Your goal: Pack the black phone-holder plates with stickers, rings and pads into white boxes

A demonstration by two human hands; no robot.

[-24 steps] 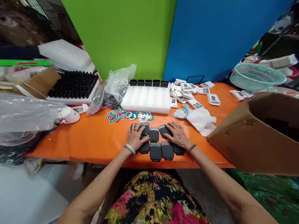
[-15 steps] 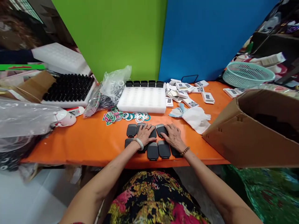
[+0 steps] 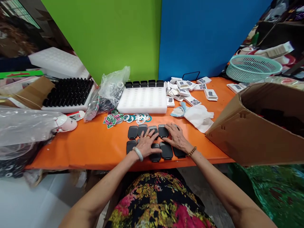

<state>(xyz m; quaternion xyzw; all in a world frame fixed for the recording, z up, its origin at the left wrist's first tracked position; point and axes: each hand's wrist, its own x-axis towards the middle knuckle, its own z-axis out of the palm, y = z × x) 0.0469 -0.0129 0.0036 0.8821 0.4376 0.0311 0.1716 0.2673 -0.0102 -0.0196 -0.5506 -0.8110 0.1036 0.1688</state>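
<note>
Flat black rounded cases (image 3: 155, 153) lie in two rows on the orange tabletop (image 3: 95, 148) near its front edge. Over the middle of the rows is my left hand (image 3: 146, 144), fingers spread, its fingertips on a case (image 3: 153, 130) in the back row. My right hand (image 3: 177, 137) rests over the right end, fingers apart; its thumb and fingers lie beside a back-row case (image 3: 163, 130). Part of the rows is covered by my hands. Behind them are ring-shaped stickers (image 3: 141, 118) and small green and pink cards (image 3: 110, 120).
A white foam tray (image 3: 142, 101) holds several black pieces along its back. Small white boxes (image 3: 182, 91) pile up beside it, near crumpled white wrapping (image 3: 200, 117). At right stand a cardboard box (image 3: 225, 133) and a teal basket (image 3: 254, 69); at left, a tray of black pieces (image 3: 68, 93).
My left hand has shifted right and slightly toward me, uncovering a back-row case. My right hand has moved little, and the back-row cases look more evenly lined up.
</note>
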